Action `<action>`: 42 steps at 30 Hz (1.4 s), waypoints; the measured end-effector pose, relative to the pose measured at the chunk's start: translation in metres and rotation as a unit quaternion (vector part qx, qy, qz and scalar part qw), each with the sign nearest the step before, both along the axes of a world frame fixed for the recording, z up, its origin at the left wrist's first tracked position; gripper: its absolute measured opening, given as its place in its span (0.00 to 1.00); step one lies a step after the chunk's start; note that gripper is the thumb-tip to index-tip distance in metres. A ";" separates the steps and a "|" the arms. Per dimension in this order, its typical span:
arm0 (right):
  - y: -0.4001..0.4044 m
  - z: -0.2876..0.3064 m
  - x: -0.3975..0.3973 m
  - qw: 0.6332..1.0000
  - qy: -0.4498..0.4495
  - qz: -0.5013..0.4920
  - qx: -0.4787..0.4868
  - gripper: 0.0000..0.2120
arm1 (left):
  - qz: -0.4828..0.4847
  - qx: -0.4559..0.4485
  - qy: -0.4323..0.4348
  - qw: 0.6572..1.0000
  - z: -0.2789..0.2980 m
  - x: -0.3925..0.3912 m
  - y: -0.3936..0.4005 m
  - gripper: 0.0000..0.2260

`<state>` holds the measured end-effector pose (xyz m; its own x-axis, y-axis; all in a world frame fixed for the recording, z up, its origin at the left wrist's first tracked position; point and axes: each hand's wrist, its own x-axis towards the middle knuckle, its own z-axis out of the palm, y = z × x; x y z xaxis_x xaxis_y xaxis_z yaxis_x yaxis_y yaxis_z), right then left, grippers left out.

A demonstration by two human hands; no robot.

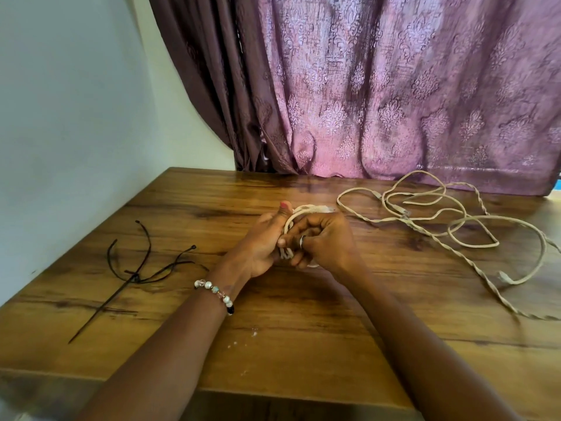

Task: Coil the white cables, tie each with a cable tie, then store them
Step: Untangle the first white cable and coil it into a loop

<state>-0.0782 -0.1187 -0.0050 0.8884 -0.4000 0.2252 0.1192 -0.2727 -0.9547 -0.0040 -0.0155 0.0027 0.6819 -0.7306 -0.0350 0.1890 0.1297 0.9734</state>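
Left hand (pixel 262 241) and right hand (pixel 326 241) both grip a coiled white cable (pixel 299 211) above the desk (pixel 288 344); black cable ties (pixel 133 268) lie left.

No text, label, brand, number or sign can be read anywhere in this view.
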 end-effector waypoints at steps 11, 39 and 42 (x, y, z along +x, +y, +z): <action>0.001 0.002 0.001 0.998 -0.031 -0.033 -0.043 0.12 | -0.024 0.002 0.007 1.000 -0.001 0.005 -0.001 0.22; -0.023 0.003 0.001 0.991 -0.041 0.048 0.114 0.06 | 0.003 -0.105 0.120 0.987 0.000 0.022 0.003 0.13; -0.024 0.000 0.004 0.995 -0.059 0.023 0.082 0.08 | 0.061 -0.033 0.007 0.998 -0.004 0.020 -0.002 0.09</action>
